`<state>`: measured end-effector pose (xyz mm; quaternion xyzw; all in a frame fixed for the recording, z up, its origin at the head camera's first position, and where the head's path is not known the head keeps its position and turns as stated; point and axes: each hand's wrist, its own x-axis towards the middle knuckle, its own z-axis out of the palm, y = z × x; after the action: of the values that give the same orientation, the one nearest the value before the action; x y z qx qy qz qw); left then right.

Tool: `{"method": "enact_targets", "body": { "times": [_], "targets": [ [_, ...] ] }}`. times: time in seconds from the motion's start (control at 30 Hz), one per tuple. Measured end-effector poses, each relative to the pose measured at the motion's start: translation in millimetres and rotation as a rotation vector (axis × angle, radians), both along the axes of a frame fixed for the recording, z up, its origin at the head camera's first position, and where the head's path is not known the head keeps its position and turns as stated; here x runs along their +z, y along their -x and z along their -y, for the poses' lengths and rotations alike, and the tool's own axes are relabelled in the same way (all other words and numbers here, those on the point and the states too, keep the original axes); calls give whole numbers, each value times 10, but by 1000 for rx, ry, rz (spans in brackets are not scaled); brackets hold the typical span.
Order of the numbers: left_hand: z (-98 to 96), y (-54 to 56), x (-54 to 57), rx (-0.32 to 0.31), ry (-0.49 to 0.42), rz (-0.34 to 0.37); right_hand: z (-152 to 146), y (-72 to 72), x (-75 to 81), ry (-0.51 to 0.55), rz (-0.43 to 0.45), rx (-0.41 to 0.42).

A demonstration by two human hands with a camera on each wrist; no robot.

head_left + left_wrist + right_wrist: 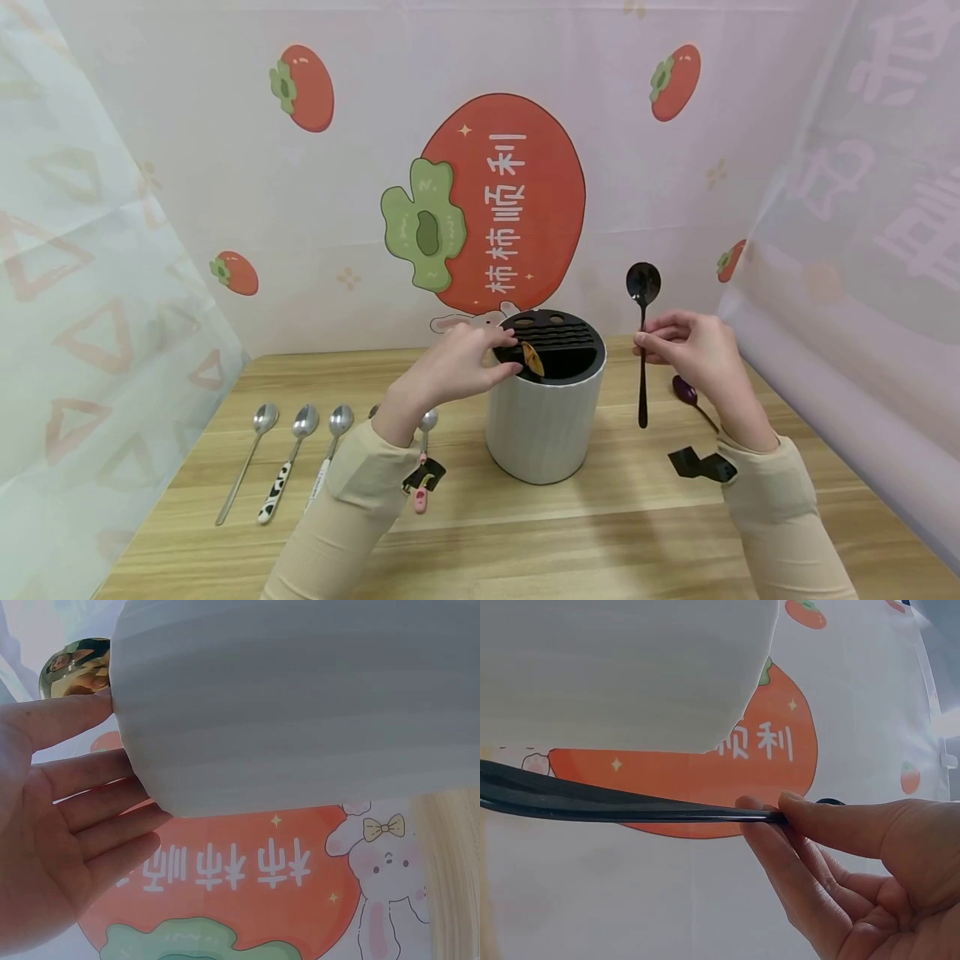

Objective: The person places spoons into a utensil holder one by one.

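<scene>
My right hand (693, 346) pinches a black spoon (643, 287) by its handle, between thumb and fingers. The spoon stands upright in the air, bowl up, right of a white ribbed utensil holder (543, 433) with a black slotted top. In the right wrist view, the black handle (630, 804) stretches left from the fingertips. Fingers fairly straight, my left hand (457, 358) is at the holder's left rim. Close by those fingertips, a gold spoon (533, 360) pokes out of the holder's large opening. Its shiny bowl (75, 671) shows above the thumb in the left wrist view.
Several spoons lie on the wooden table at left: a plain metal spoon (247, 462), a cow-print-handled spoon (288, 462), a white-handled spoon (333, 437) and a pink-handled spoon (422, 496), partly behind my left arm. A purple spoon (686, 392) lies beside my right wrist. A persimmon-print cloth (360, 167) hangs behind.
</scene>
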<state>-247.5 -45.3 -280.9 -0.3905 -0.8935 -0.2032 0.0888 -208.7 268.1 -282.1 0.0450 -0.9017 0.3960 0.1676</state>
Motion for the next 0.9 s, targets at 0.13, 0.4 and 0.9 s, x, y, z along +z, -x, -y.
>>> {"method": "enact_targets", "body": {
  "times": [0.13,0.4,0.9],
  "targets": [
    [2,-2,5,-1,2,10,23,-1,22,-5,-3,-8],
    [2,-4,11,1,4,10,61,11,90,54,-44,32],
    [8,6,4,-7,-6,-1,183,10,285,14,-81,20]
  ]
}}
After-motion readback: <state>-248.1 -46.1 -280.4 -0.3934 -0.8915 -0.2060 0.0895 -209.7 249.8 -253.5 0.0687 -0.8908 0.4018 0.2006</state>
